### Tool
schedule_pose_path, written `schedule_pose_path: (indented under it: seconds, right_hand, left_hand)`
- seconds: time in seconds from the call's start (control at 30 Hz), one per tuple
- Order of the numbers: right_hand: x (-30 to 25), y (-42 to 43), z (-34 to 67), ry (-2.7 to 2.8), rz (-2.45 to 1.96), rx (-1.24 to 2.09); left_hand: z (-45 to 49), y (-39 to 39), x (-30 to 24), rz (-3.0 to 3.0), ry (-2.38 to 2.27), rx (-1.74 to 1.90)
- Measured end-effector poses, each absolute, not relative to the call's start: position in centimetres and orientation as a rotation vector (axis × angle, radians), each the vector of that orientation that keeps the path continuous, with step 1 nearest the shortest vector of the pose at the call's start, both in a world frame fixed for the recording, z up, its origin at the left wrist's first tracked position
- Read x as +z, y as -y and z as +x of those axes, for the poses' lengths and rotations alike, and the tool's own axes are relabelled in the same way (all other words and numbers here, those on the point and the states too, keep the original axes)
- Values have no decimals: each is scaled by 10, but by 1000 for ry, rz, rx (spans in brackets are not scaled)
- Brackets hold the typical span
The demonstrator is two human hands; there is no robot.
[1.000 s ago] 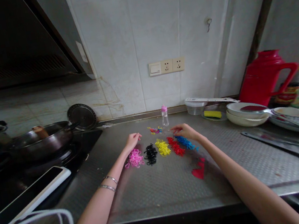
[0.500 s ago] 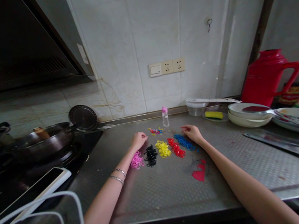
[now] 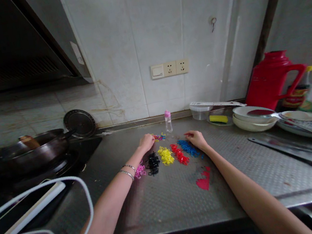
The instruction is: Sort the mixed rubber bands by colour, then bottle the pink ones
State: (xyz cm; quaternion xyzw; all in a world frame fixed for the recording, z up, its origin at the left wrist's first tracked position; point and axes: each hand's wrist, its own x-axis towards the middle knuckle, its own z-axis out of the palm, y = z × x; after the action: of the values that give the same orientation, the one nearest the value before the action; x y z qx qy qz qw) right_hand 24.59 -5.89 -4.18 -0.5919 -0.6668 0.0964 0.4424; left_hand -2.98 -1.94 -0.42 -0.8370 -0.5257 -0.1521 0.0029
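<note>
My left hand (image 3: 147, 142) is curled, with its fingertips at the left edge of a small pile of mixed-colour bands (image 3: 160, 137). My right hand (image 3: 196, 139) rests beside a pile of blue bands (image 3: 188, 148), its fingers drawn together. What either hand pinches, if anything, is too small to make out. Between my arms lie piles of red bands (image 3: 180, 154), yellow bands (image 3: 166, 156) and black bands (image 3: 153, 163). My left wrist partly hides the pink bands (image 3: 140, 170). A small clear bottle with a pink cap (image 3: 168, 122) stands behind the piles.
A torn red scrap (image 3: 204, 179) lies on the metal counter (image 3: 171, 206). To the right are a yellow sponge (image 3: 218, 119), stacked bowls (image 3: 254, 122), a long knife (image 3: 287, 153) and a red thermos (image 3: 272, 81). A pan (image 3: 36, 153) sits on the stove; a white cable (image 3: 90, 208) loops at left.
My left hand has moved right and a little away from me, up to the mixed pile. My right hand stays by the blue bands. The whole view has shifted slightly.
</note>
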Motion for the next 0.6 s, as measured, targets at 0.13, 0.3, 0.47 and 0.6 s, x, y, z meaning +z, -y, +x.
schedule_pose_path:
  seconds: [0.13,0.3,0.47,0.6]
  right_hand:
    - [-41,60,245,1671,-1479,240]
    - [-40,62,243,1723,-1482,205]
    - [-40,63,243,1738,-1496,197]
    - [-40,62,244,1737,-1503,203]
  left_hand:
    - [-30,21,-4,-2612,1660,-546]
    - [-29,23,-3,-2630,1627,-543]
    - [-28,25,-3,-2648,1639,-576]
    - [-26,28,-3,-2632,1618,-586]
